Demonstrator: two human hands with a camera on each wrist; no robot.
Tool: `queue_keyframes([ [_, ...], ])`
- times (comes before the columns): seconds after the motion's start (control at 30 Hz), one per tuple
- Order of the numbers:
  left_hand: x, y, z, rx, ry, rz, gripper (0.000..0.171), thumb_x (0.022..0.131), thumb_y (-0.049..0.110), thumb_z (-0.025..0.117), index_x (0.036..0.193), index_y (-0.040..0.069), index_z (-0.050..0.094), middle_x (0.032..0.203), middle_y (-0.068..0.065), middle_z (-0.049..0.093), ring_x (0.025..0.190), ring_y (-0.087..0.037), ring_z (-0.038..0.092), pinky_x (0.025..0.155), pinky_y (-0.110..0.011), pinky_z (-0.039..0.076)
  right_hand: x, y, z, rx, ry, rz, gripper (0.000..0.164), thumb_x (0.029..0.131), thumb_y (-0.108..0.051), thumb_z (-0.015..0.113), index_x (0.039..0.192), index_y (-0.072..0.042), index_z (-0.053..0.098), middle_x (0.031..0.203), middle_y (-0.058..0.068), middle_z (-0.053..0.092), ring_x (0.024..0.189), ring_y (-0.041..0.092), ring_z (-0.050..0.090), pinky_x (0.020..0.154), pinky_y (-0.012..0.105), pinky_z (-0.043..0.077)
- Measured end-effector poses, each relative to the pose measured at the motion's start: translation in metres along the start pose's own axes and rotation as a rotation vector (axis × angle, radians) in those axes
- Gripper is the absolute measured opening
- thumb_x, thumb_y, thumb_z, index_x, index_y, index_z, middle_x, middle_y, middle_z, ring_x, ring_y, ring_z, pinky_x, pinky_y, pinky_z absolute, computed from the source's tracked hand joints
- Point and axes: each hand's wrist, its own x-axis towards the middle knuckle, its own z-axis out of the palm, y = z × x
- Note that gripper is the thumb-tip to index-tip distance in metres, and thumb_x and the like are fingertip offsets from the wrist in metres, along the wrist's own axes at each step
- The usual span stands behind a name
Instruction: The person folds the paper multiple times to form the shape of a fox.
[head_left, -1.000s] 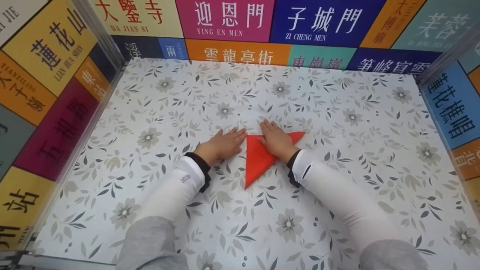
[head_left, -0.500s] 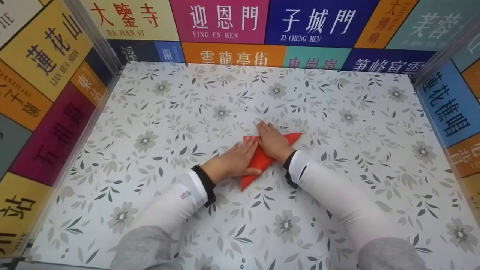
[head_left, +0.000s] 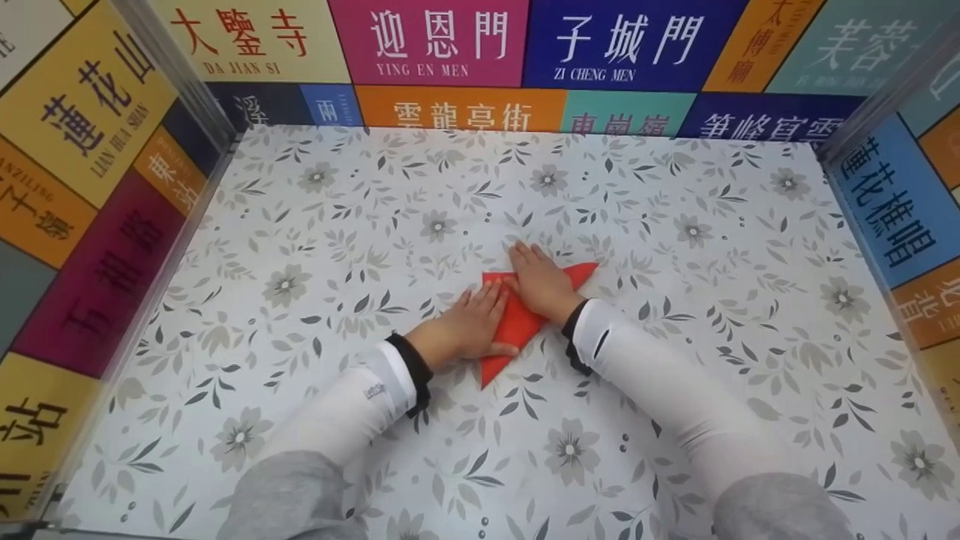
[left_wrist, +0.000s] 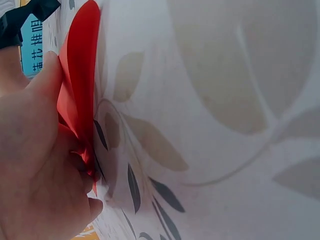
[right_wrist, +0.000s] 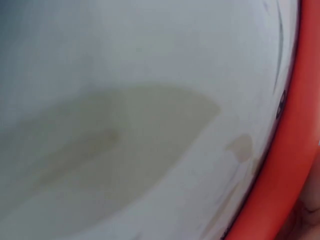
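Note:
A folded triangle of red paper (head_left: 519, 321) lies on the flowered tabletop, one point toward the person and another out to the right. My left hand (head_left: 466, 327) rests flat on its left part, fingers stretched forward and thumb out near the lower edge. Over the upper right part my right hand (head_left: 541, 282) presses down with extended fingers, close beside the left fingertips. From the left wrist, the red paper (left_wrist: 82, 65) bulges up slightly at its lower edge next to the thumb. The right wrist view catches only a curved red paper edge (right_wrist: 285, 175) and a sliver of hand.
The white tabletop (head_left: 360, 225) has a grey leaf-and-flower print. Upright panels with coloured lettered blocks stand along the back (head_left: 442, 45), the left side (head_left: 90, 247) and the right side (head_left: 892, 202).
My left hand has moved right from beside the red paper onto its left part and stays there. The right hand keeps its place on the paper. The head view has shifted slightly.

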Motion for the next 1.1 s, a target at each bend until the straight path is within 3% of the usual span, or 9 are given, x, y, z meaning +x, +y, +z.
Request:
queue_keyframes([
  [0.77, 0.001, 0.016, 0.001, 0.237, -0.047, -0.107, 0.100, 0.091, 0.073, 0.031, 0.155, 0.003, 0.002, 0.163, -0.014, 0.000, 0.151, -0.028, 0.001, 0.122, -0.046, 0.009, -0.001, -0.004, -0.005, -0.040, -0.034, -0.022, 0.060, 0.102, -0.026, 0.045, 0.151, 0.002, 0.025, 0.159, 0.019, 0.023, 0.147, 0.036, 0.021, 0.121, 0.041, 0.017],
  [0.97, 0.001, 0.017, 0.000, 0.256, -0.057, -0.123, 0.099, 0.091, 0.074, 0.028, 0.155, 0.004, 0.000, 0.163, -0.014, -0.002, 0.151, -0.027, -0.001, 0.121, -0.049, 0.007, -0.003, -0.002, -0.015, -0.057, -0.046, -0.048, 0.061, 0.103, -0.030, 0.044, 0.151, 0.001, 0.025, 0.159, 0.019, 0.023, 0.147, 0.038, 0.020, 0.120, 0.049, 0.018],
  [1.1, 0.001, 0.018, 0.001, 0.257, -0.065, -0.139, 0.099, 0.091, 0.075, 0.028, 0.155, 0.006, -0.001, 0.163, -0.013, -0.004, 0.151, -0.027, -0.002, 0.121, -0.050, 0.006, -0.015, -0.003, -0.031, -0.065, -0.002, -0.091, 0.060, 0.103, -0.031, 0.043, 0.152, -0.001, 0.024, 0.160, 0.018, 0.022, 0.148, 0.036, 0.016, 0.120, 0.051, 0.015],
])
